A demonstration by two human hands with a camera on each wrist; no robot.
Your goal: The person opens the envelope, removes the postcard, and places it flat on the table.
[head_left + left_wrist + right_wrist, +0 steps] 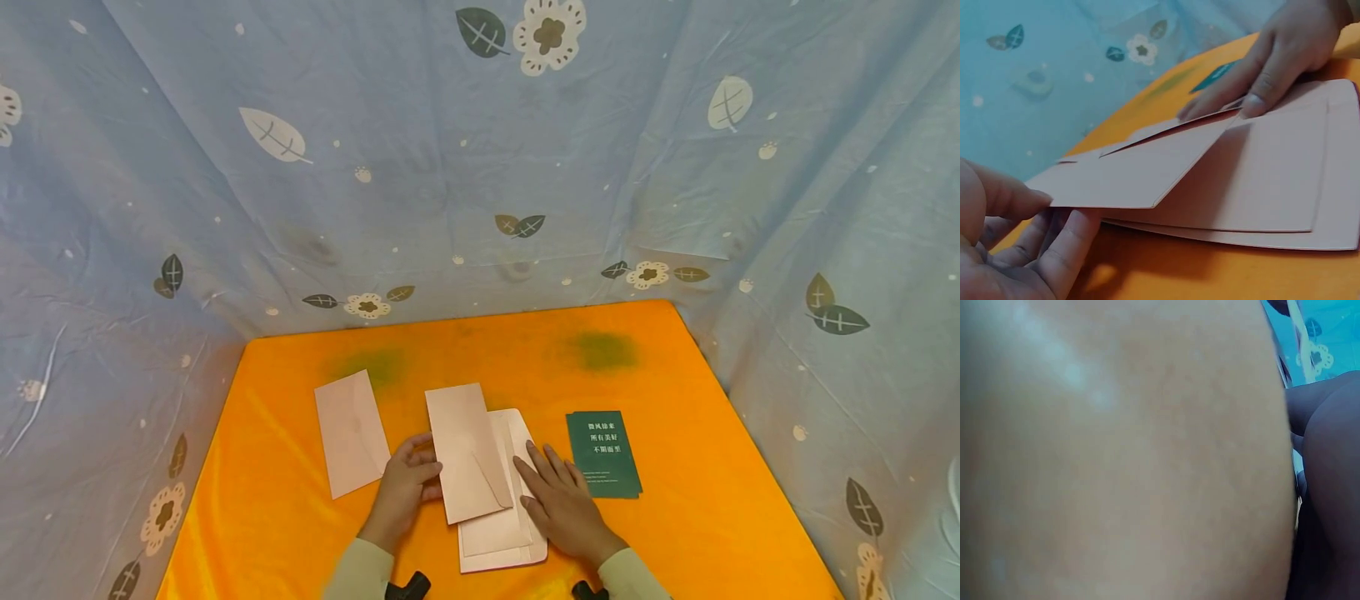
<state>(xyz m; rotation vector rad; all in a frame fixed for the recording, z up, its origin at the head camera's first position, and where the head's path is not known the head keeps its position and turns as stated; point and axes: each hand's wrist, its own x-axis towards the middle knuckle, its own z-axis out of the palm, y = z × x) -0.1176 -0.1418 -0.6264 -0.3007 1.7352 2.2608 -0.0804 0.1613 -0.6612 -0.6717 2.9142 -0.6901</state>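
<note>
My left hand (408,486) pinches the left edge of a pale pink envelope (465,450), thumb above and fingers beneath. In the left wrist view that envelope (1147,175) is tilted up off the paper below, its flap slightly lifted. Under it lie another pale pink envelope (495,536) and a larger pale piece with rounded corners (525,560), partly covered. My right hand (566,504) rests with its fingers extended over the right side of this stack. In the right wrist view, blurred skin hides most of the work.
Another pink envelope (351,433) lies at the left on the orange tablecloth (480,346). Dark green cards with white lettering (606,454) are stacked right of my right hand. A blue patterned curtain (420,167) closes off the back and sides.
</note>
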